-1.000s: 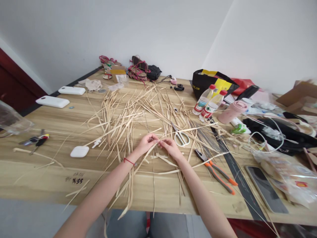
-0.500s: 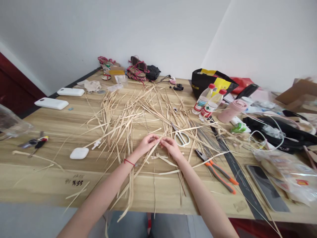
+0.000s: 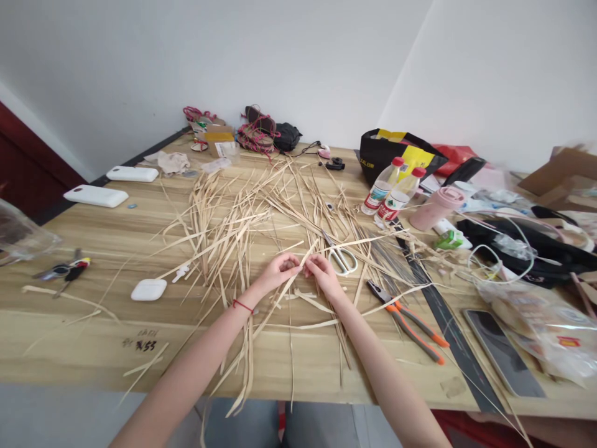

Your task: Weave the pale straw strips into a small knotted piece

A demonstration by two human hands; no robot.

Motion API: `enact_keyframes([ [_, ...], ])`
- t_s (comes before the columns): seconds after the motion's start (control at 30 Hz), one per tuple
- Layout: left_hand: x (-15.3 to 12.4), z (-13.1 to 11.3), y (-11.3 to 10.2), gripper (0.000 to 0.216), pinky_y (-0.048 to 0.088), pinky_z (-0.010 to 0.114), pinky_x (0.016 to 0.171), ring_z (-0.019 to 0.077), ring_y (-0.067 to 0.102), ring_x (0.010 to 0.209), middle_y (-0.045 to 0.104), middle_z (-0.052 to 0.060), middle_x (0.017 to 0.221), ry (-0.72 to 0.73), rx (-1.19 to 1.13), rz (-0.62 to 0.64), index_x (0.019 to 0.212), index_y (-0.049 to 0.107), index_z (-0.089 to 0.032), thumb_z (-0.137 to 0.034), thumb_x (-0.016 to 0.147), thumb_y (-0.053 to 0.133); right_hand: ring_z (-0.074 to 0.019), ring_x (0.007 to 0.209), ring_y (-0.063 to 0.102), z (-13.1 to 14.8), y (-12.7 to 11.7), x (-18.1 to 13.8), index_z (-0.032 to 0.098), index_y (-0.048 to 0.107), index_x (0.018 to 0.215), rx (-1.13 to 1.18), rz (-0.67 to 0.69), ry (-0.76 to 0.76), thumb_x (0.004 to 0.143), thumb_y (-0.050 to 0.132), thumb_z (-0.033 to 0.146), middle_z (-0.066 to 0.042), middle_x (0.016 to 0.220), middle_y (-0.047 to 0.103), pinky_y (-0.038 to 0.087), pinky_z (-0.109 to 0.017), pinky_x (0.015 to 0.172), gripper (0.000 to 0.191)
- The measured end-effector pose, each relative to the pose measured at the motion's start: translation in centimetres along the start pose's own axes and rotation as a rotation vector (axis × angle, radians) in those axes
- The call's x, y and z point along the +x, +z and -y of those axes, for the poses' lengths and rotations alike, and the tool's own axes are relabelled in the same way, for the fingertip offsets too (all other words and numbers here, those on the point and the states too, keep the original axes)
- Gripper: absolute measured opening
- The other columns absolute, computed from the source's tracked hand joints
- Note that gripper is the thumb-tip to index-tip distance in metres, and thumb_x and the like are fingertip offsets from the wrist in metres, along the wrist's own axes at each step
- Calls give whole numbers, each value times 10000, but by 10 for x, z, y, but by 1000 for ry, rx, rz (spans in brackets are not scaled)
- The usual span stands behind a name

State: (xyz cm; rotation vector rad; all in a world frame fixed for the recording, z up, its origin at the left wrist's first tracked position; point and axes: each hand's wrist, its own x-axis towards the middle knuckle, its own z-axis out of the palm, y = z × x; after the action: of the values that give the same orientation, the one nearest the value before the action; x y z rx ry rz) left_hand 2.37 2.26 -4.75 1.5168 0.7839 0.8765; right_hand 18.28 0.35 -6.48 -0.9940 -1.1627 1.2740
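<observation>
Head view: your left hand [image 3: 278,272] pinches a pale strip [image 3: 284,289] over the desk's [image 3: 84,354] near centre; whether your right hand [image 3: 323,274] grips it, I can't tell. Uneven pulling could split that strip.

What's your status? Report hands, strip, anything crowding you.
Left hand pinching pale strip. Right hand beside it, grip unclear. Loose strips beyond both hands; scissors close by right hand.
</observation>
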Motion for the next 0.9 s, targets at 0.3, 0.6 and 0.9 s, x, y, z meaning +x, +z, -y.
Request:
enact_keyframes([
  [0.3,1,1,0,210,439,231,670,108,542,693,561,0,747,11,-3,-28,790,555,-134,-322,721,619,-114,529,502,0,-1,0,202,528,746,-31,4,-5,715,594,432,15,632,555,419,-255,546,241],
  [0.6,1,1,1,205,433,233,665,111,532,699,561,13,769,51,21,14,820,561,-133,-320,744,594,-111,495,487,-2,-1,1,204,511,746,-13,-33,5,707,601,424,37,573,523,404,-252,519,240],
  [0.9,0,1,1,232,437,217,614,99,522,647,556,2,730,-4,29,-8,821,565,-134,-335,717,617,-119,506,486,-1,-1,1,210,521,767,-20,-57,1,733,563,432,24,575,528,409,-254,519,228],
])
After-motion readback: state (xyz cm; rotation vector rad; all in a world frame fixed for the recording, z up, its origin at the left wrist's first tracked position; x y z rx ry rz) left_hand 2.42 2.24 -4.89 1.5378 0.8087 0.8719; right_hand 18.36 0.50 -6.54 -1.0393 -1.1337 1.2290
